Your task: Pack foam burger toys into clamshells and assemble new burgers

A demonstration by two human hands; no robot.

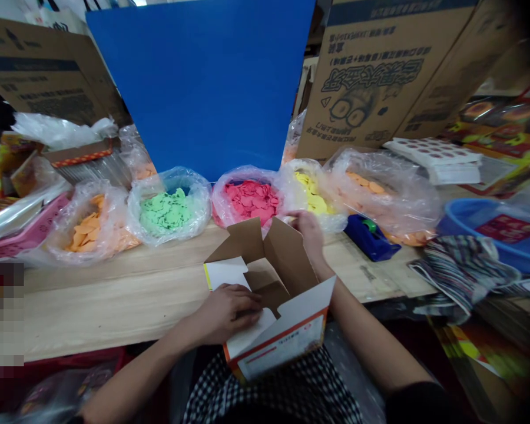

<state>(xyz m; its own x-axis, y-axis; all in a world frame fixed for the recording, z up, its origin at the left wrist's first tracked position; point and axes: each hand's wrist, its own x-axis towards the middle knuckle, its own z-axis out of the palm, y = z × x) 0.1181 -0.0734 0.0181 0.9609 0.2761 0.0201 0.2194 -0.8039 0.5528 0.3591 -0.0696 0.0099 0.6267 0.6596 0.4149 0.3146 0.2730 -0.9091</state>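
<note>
A small cardboard box (pixel 287 265) with open flaps rests at the near edge of the wooden table (pixel 115 294), partly over my lap. My left hand (pixel 227 309) lies on the box's near white flap, fingers curled against it. My right hand (pixel 309 232) reaches past the box's far flap toward the bag of yellow chips (pixel 311 191); its fingers are bunched, and what they hold is hidden. The box's inside is brown; I cannot see any contents.
Plastic bags of coloured chips line the table's back: orange (pixel 88 227), green (pixel 168 209), pink (pixel 251 200), orange (pixel 371 185). A blue board (pixel 203 82) and cardboard cartons (pixel 371 70) stand behind. A blue tape dispenser (pixel 371 235), blue basin (pixel 481 218) and striped cloth (pixel 459 265) sit right.
</note>
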